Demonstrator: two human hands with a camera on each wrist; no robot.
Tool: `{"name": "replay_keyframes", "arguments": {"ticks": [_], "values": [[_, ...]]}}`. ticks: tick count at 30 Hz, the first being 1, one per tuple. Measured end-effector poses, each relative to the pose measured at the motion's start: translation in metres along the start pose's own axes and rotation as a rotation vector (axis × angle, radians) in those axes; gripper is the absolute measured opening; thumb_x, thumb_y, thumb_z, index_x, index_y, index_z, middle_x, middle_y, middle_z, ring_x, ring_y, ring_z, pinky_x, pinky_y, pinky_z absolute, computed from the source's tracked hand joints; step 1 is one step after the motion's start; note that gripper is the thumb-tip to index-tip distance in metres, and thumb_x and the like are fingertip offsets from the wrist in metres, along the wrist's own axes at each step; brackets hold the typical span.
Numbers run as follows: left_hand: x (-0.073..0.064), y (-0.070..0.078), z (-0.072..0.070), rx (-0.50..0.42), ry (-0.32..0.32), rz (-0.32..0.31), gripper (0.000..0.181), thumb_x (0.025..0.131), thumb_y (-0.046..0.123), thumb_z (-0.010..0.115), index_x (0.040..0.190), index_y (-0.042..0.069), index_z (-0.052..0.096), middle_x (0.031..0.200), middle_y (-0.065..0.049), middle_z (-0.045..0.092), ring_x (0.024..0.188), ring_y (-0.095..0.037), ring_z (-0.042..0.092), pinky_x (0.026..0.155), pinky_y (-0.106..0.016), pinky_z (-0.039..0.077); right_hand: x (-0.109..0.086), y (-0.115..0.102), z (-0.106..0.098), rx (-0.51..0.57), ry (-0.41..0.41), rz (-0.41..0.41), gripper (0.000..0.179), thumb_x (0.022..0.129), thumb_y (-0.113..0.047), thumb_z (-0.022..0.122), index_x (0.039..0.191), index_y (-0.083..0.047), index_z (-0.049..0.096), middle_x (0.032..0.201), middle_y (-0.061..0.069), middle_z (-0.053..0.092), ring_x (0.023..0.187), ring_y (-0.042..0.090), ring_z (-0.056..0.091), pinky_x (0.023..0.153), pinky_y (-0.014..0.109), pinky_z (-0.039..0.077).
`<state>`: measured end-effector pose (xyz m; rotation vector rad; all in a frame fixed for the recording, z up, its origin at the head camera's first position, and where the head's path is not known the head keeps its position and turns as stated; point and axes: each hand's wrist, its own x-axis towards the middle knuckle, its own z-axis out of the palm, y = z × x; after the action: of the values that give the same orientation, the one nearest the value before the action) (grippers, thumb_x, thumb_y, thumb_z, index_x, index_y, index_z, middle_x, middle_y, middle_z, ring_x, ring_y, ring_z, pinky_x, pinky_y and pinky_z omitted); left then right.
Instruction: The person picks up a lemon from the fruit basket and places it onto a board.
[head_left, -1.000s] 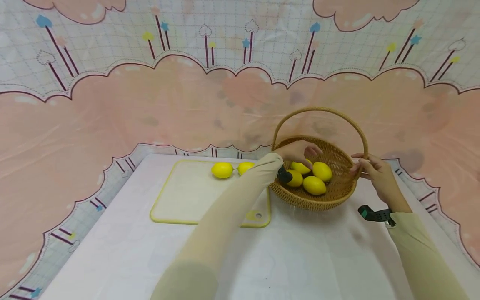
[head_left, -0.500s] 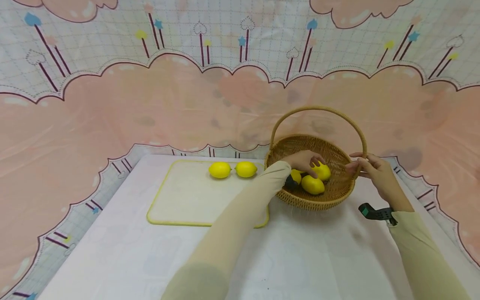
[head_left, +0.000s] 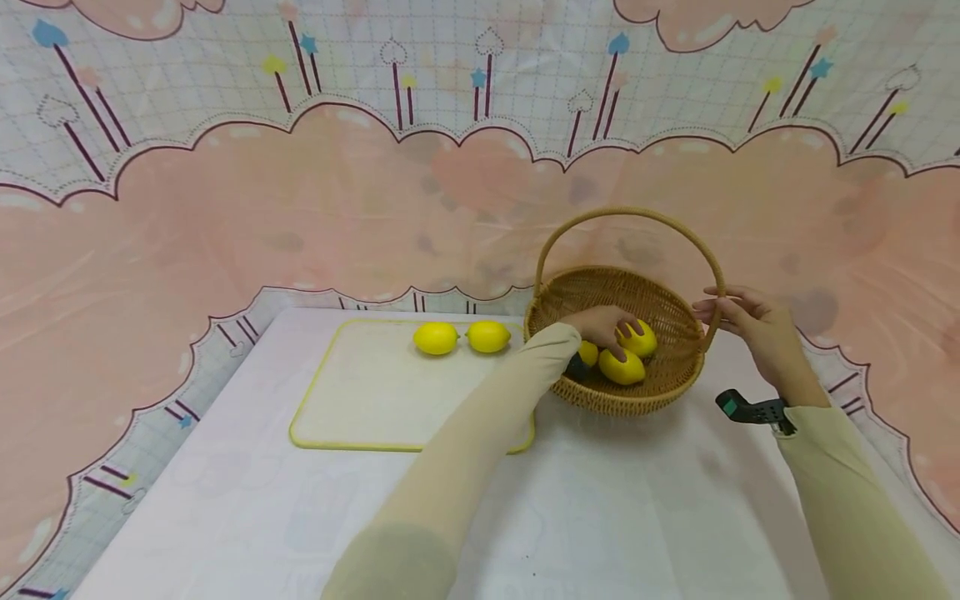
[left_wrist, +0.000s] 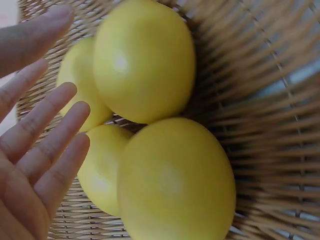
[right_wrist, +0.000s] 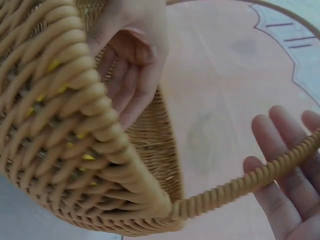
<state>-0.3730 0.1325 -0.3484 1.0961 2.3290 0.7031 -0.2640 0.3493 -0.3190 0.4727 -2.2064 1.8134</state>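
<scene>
A wicker basket (head_left: 667, 367) with a tall arched handle (head_left: 626, 212) stands at the right of the table. Several yellow lemons (head_left: 622, 368) lie together inside it, partly covered by my left hand (head_left: 600, 323) in the head view. In the left wrist view, that hand's fingers (left_wrist: 55, 145) are extended and spread beside the lemons (left_wrist: 145, 60); none is enclosed in its grasp. My right hand (head_left: 761, 333) holds the handle's right side, fingers behind it and thumb in front. The right wrist view has those fingers (right_wrist: 282, 210) behind the wrapped handle (right_wrist: 235, 195).
A white cutting board (head_left: 360, 400) with a yellow edge lies left of the basket, partly beneath my left forearm. Two lemons (head_left: 437, 338) (head_left: 488, 337) sit side by side near its back edge. A printed cloth backdrop (head_left: 337, 217) rises behind the white table (head_left: 247, 500).
My left hand has moved lower and a little right into the basket, onto the lemons. The right hand stays at the handle. The whole scene has shifted slightly left in view.
</scene>
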Motion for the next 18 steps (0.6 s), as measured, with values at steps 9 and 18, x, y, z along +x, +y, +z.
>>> {"name": "replay_keyframes", "arguments": {"ticks": [9,18], "values": [[0.0026,-0.0017,0.0047,0.053,-0.061,-0.054,0.055,0.083,0.011,0.071,0.134,0.014,0.052,0.135,-0.009,0.055,0.123,-0.019,0.052,0.091,-0.022,0.049,-0.0023,0.0028,0.0031,-0.040,0.037,-0.017,0.020,0.096,-0.011,0.051,0.111,-0.013,0.064,0.085,-0.011,0.072,0.081,0.002,0.067,0.074,0.010,0.053],[0.0061,-0.0064,0.0067,0.062,-0.132,-0.112,0.056,0.084,0.008,0.069,0.137,0.013,0.049,0.144,-0.012,0.045,0.132,-0.021,0.044,0.095,-0.024,0.048,-0.0030,0.0025,0.0050,-0.028,0.044,-0.016,0.026,0.096,-0.014,0.051,0.115,0.001,0.059,0.084,-0.010,0.072,0.080,0.002,0.067,0.074,0.010,0.053]]}}
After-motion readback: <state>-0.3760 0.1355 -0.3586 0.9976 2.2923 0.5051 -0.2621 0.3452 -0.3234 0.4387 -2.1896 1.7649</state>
